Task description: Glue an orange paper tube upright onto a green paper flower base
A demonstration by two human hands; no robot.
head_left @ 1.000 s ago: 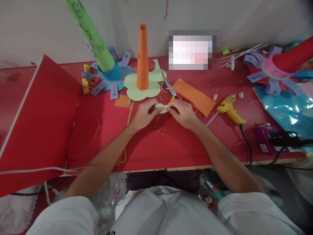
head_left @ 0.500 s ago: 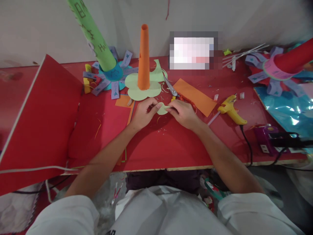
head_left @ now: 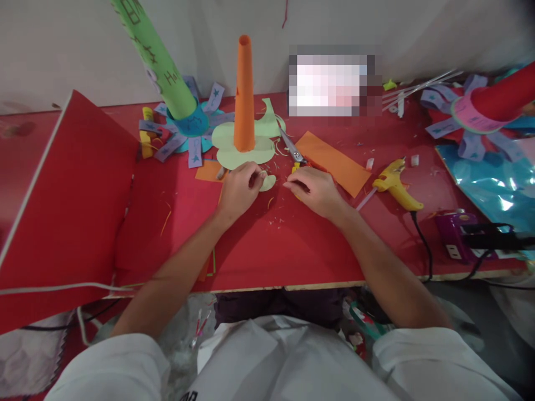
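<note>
Between the thumb and fingers of my left hand [head_left: 241, 189] is a small rounded piece of pale green paper [head_left: 268, 182]. My right hand [head_left: 314, 190] is just right of it, apart from the paper, its thumb and fingertips drawn together. Whether a scrap is in them is too small to tell. Behind my left hand, an orange paper cone [head_left: 244, 100] stands upright on a pale green scalloped paper base [head_left: 246, 159]. Metal-bladed scissors [head_left: 293, 149] lie behind my right hand, which partly hides their handles.
A yellow glue gun [head_left: 397, 184] and orange paper [head_left: 334, 164] lie to the right, near a purple power box [head_left: 453, 236]. Decorated green [head_left: 167, 78] and red [head_left: 501, 100] paper tubes stand at either side. A red board [head_left: 71, 206] rises at left. Paper clippings litter the red table [head_left: 267, 262].
My hands have moved apart. The right hand has let go of the pale green paper, while the left has drawn it slightly to the left.
</note>
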